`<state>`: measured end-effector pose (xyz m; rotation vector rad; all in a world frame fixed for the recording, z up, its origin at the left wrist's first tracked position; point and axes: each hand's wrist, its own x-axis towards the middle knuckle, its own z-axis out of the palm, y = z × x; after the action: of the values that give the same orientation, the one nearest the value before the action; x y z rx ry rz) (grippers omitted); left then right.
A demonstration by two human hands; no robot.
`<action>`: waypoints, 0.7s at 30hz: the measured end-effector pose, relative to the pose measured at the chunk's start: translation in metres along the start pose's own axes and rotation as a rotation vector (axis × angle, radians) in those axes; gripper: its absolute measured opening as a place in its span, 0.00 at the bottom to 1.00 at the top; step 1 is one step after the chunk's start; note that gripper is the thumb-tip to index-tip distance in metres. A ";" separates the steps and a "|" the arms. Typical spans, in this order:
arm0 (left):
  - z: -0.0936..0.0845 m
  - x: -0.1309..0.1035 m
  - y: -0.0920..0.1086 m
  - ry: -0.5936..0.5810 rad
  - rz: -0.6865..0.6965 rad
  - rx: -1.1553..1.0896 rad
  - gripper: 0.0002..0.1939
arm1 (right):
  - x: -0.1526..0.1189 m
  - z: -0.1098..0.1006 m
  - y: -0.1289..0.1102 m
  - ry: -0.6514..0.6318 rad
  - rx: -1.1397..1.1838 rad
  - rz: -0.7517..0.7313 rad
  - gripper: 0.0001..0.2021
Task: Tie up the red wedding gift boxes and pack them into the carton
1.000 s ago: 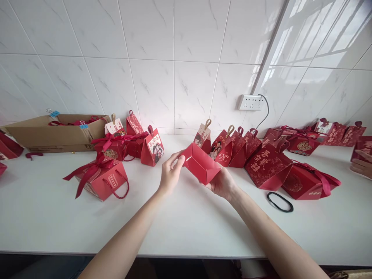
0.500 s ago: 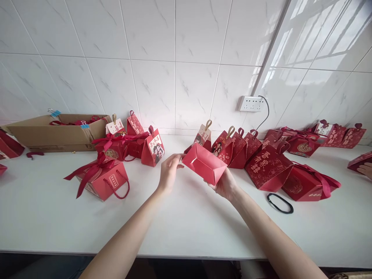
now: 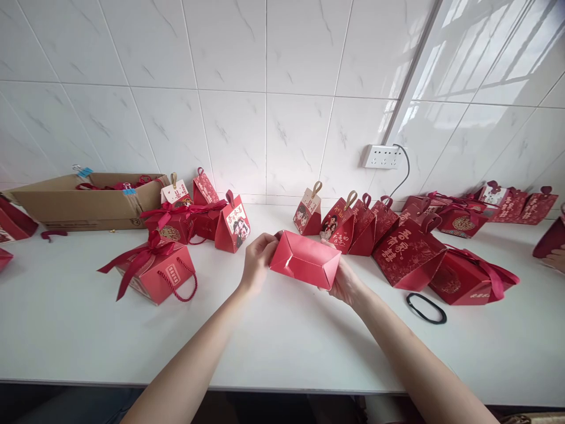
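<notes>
Both my hands hold a plain red paper box point(image 3: 305, 260) above the white counter point(image 3: 282, 341), with its folded bottom turned toward me. My left hand point(image 3: 256, 264) grips the box's left end. My right hand point(image 3: 344, 282) holds its right end from below and behind, partly hidden by the box. Just behind the box stands a row of red printed gift bags point(image 3: 348, 227) with loop handles.
A red ribboned box point(image 3: 154, 272) lies at the left, with more red boxes point(image 3: 194, 218) and an open cardboard carton point(image 3: 83, 201) behind. Larger red bags point(image 3: 408, 253) lie at the right beside a black hair band point(image 3: 426, 308). Another person's hand point(image 3: 555, 258) holds a red bag at the far right edge.
The red box has turned in my hands so its bottom faces me, and my left hand has closed onto its left end. The other person's hand at the right lifted a red bag.
</notes>
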<state>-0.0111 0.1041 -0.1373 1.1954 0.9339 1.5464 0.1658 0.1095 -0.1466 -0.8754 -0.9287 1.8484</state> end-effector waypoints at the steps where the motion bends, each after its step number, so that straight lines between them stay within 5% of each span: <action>1: 0.000 0.000 0.001 -0.008 -0.002 -0.011 0.09 | 0.000 0.000 0.000 -0.009 0.007 0.018 0.19; 11: 0.001 0.000 0.000 -0.050 0.054 -0.065 0.17 | -0.001 0.001 0.000 0.026 -0.033 0.053 0.16; 21: -0.004 0.007 -0.014 -0.024 -0.053 0.015 0.14 | -0.007 0.007 -0.002 0.250 -0.373 -0.444 0.19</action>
<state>-0.0128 0.1143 -0.1500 1.1877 0.9559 1.4822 0.1632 0.1022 -0.1405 -0.9999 -1.2141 1.1790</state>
